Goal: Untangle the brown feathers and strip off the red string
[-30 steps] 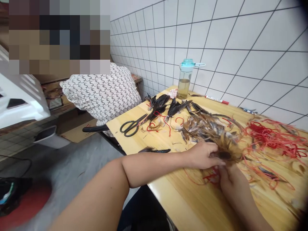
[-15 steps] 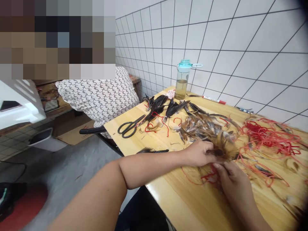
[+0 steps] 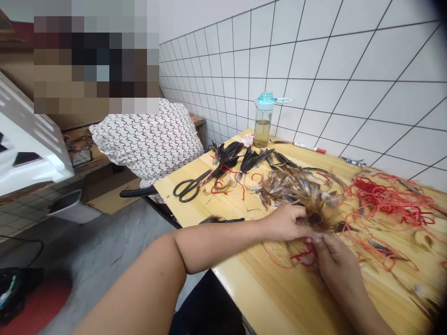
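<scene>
Grip of the left hand [image 3: 287, 224] is closed, fingers curled in against the thumb, around the lower end of a bundle of brown feathers [image 3: 318, 215], whose tips fan outward, away from the wearer. The right hand [image 3: 339, 261] meets it just below the bundle, thumb and fingers drawn close together at the left fingertips; whether they pinch anything is hidden. A short bunch of red cord [image 3: 303, 257] shows directly under the two hands, a thin loop of it curving off to the left; I cannot tell if either hand has hold of it.

Loose brown feathers [image 3: 289, 184] lie in a heap on the worktop [image 3: 265, 288] just beyond the grip, with black feather bunches [image 3: 226, 158] farther off to the left. Left of the heap lie black-handled scissors [image 3: 190, 188], blades pointing toward the black bunches. A single dark feather tuft [image 3: 218, 219] rests behind the left forearm. To the right of the grip spreads a red cord tangle [image 3: 380, 195]. Well beyond, near the tiled wall [image 3: 314, 60], an upright bottle [image 3: 263, 123] holds yellowish liquid, with a red-capped marker [image 3: 309, 148] lying to its right.
</scene>
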The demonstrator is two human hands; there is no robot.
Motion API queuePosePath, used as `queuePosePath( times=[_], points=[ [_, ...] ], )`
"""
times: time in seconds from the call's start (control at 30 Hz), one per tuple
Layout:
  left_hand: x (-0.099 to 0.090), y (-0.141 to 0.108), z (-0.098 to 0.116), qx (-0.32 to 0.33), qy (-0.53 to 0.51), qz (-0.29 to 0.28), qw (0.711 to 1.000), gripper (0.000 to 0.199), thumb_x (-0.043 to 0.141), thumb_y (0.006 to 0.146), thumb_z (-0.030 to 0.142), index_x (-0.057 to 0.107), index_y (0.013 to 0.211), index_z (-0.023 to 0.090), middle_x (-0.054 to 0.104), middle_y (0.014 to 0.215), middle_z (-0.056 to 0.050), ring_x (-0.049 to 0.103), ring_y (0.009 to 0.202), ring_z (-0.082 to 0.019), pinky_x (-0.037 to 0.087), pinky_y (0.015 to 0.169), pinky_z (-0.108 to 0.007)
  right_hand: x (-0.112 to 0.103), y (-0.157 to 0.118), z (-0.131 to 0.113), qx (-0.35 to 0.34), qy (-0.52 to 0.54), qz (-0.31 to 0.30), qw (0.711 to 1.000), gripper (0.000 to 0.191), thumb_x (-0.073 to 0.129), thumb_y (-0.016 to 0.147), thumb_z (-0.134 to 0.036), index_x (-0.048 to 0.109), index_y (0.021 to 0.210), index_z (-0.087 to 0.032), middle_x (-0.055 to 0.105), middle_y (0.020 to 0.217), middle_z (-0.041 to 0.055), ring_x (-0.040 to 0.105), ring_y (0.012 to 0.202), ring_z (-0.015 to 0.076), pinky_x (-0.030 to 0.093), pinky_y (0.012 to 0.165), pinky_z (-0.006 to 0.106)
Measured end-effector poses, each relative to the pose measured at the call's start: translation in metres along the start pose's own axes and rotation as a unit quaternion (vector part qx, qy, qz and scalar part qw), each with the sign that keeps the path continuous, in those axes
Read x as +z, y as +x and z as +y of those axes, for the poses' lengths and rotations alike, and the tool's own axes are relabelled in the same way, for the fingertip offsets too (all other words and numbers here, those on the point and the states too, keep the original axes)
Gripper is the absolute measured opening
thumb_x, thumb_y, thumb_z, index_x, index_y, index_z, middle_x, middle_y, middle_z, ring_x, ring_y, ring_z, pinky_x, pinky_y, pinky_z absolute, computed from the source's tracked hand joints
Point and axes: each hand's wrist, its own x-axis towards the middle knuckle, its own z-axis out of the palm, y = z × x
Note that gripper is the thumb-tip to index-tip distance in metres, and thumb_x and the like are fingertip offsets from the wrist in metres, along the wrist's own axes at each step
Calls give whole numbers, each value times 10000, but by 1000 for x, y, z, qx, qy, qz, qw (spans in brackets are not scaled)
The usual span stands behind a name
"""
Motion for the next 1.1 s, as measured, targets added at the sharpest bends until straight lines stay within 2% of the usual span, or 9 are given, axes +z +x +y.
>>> queuePosePath(
  times=[0.1,0.2,0.3,0.37,0.43,0.6,0.8,0.93,1.1],
  points=[
    [-3,4,-2,18,43,-8,999,313,713,713,394,616,813,114,524,633,32,442,562,-66,334,530,-177,1,1,6,45,10,-1,999,304,421,803,-388,556,589,-220,625,653,54,589,640,203,459,590,299],
    [-19,5,6,89,91,3,992,284,722,707,332,616,860,116,573,755,-7,512,629,-89,412,593,-199,1,2,13,93,32,-1,995,321,416,802,-435,551,611,-215,628,669,46,590,671,204,453,608,296],
    [-49,1,20,153,178,141,962,220,659,751,223,638,956,147,593,936,-51,556,765,-117,455,714,-233,2,4,17,110,50,-4,993,310,428,789,-456,556,647,-211,635,715,48,589,719,212,446,650,305],
    [-74,-9,30,155,236,253,925,182,592,797,206,641,968,164,597,940,-49,565,810,-126,455,756,-246,3,5,17,115,58,1,992,297,431,774,-454,540,644,-210,628,712,51,578,712,213,438,661,312],
    [-100,-22,36,136,293,316,892,198,554,821,211,634,996,163,593,950,-50,560,777,-118,456,741,-247,3,6,16,114,69,3,991,298,422,772,-458,508,623,-214,612,694,53,566,693,210,430,660,315],
    [-150,-56,21,20,548,206,810,237,508,805,128,691,946,184,586,938,-67,550,858,-156,436,817,-287,1,7,13,92,71,13,993,289,393,780,-464,453,625,-228,572,669,52,534,684,211,409,652,320],
    [-157,-63,-6,-15,611,152,777,188,594,741,156,726,869,198,608,948,-86,537,921,-208,419,860,-340,6,7,17,75,80,23,994,250,365,764,-428,436,634,-227,553,722,59,524,705,214,388,658,329],
    [-160,-55,6,-23,624,163,764,174,533,791,164,707,795,171,636,982,-88,550,948,-198,395,912,-338,5,8,19,66,85,47,993,231,364,752,-391,448,620,-221,548,754,67,521,718,210,377,655,323],
    [-169,-54,31,-56,625,174,759,214,488,830,199,688,898,163,669,895,-65,587,860,-176,436,808,-284,3,13,23,93,110,47,988,198,420,719,-385,489,639,-218,591,734,60,537,736,212,378,650,306]
  ],
)
